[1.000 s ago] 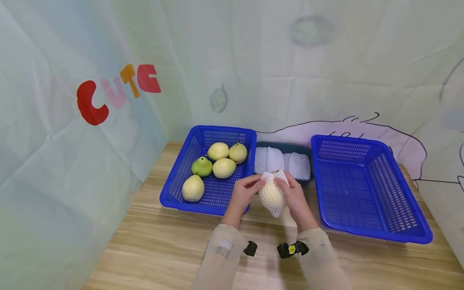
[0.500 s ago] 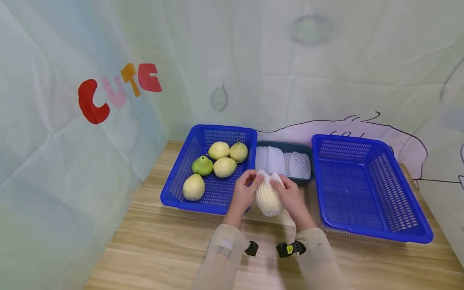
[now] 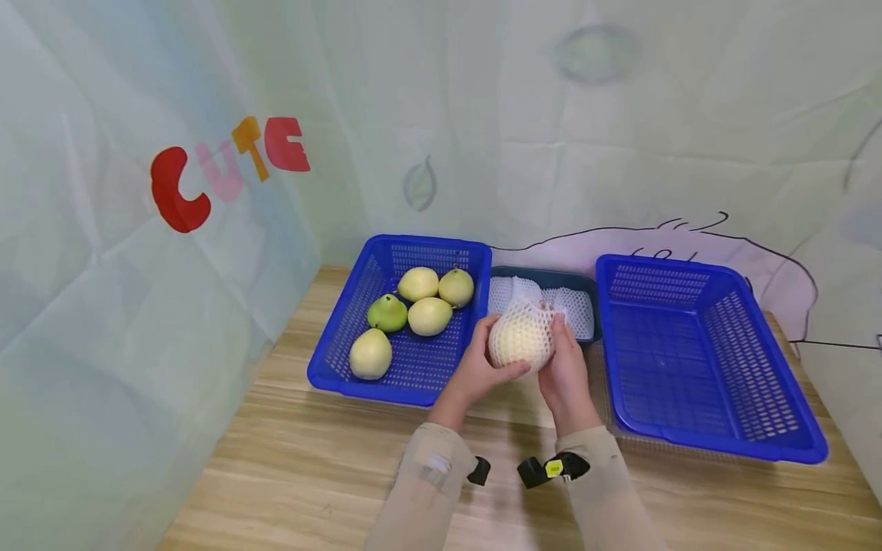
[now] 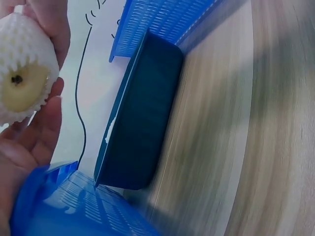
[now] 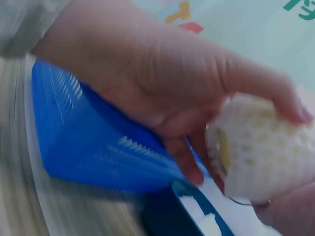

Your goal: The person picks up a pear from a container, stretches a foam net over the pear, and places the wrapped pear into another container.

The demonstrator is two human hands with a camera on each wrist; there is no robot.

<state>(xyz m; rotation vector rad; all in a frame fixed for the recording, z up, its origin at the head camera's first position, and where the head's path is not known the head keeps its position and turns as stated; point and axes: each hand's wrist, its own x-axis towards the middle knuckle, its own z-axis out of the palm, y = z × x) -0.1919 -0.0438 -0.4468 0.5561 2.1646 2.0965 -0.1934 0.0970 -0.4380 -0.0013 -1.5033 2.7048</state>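
A pale yellow pear [image 3: 521,337], wrapped in a white foam net, is held up between both hands in front of the teal bin. My left hand [image 3: 475,371] grips its left side, thumb across the near face. At its right side my right hand [image 3: 566,375] holds it with the fingers by the net's gathered edge. In the left wrist view, bare skin and the dark blossom end show through the net sleeve's [image 4: 24,46] open end. The right wrist view shows the left thumb pressing on the net, with the right hand [image 5: 290,211] partly in frame below.
The left blue basket [image 3: 400,394] holds several unwrapped pears, one greener pear [image 3: 387,314] among them. Between the baskets, a teal bin [image 3: 596,306] contains foam nets [image 3: 573,308]. An empty blue basket [image 3: 671,367] stands at right. A printed cloth [image 3: 482,138] hangs behind the wooden table [image 3: 324,474].
Both hands were pinching the net's upper edge, with the pear hanging below. Now the pear is turned and raised slightly, the left hand around its side and the right hand at its right.
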